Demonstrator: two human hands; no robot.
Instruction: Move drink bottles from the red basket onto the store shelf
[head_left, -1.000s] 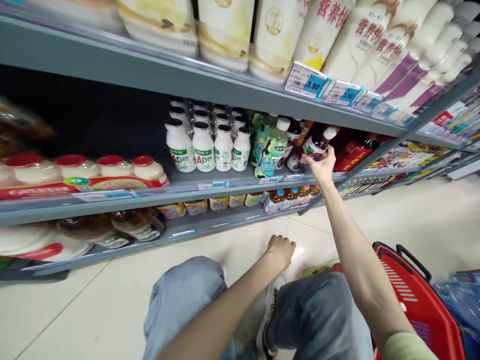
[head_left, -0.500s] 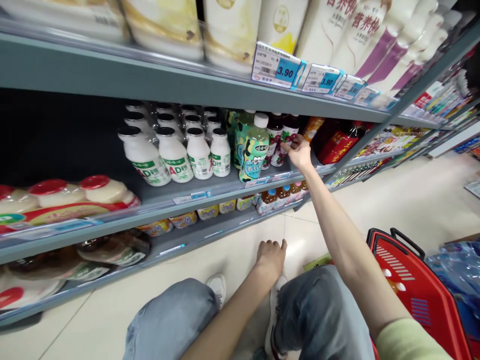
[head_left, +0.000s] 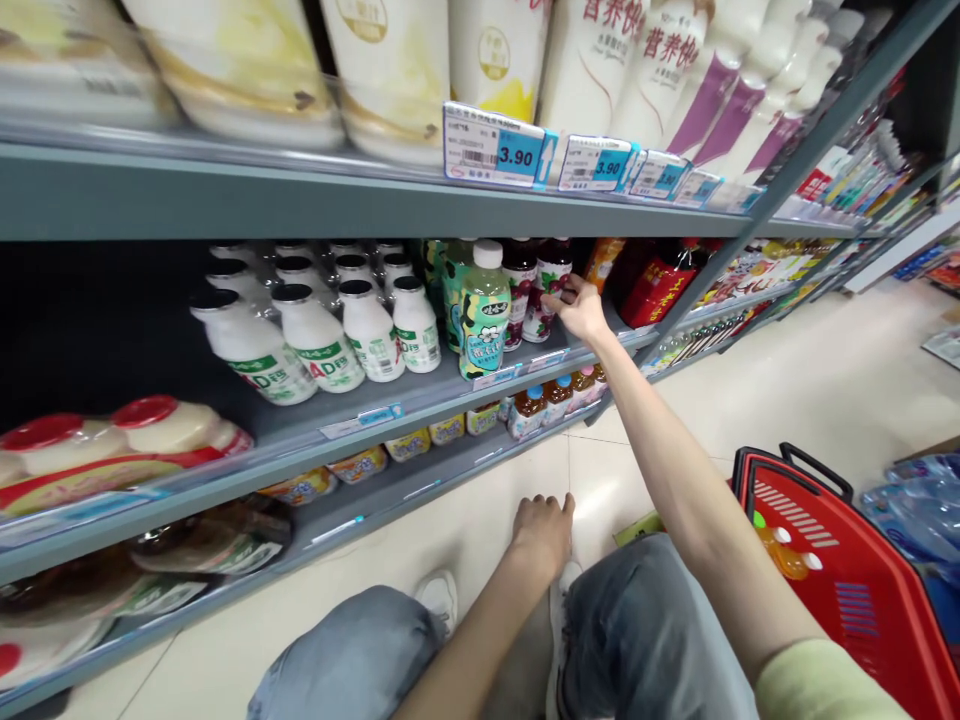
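My right hand [head_left: 583, 312] reaches onto the middle shelf, its thumb and fingers closed on the side of a dark juice bottle [head_left: 551, 275] with a white cap and a fruit-print label. A second dark bottle [head_left: 519, 285] stands just left of it. Beside that is a green drink bottle [head_left: 485, 315] with a white cap. Further left come rows of white AD milk bottles [head_left: 319, 340] with dark lids. My left hand [head_left: 544, 530] hangs over the floor, back upward, holding nothing visible; its thumb sticks out, while the other fingers bend down, partly hidden.
Above runs a shelf edge [head_left: 300, 195] with price tags and white bottles. Right of my hand stand red packs [head_left: 658, 285]. A red shopping basket [head_left: 877, 580] holding orange drink bottles [head_left: 787, 555] is on the floor at right. Bottom-shelf drinks [head_left: 529, 410] stand below.
The view has shifted slightly, so the shelf goods sit further left and lower. My right hand stays at the dark bottle, and more orange drink shows in the basket.
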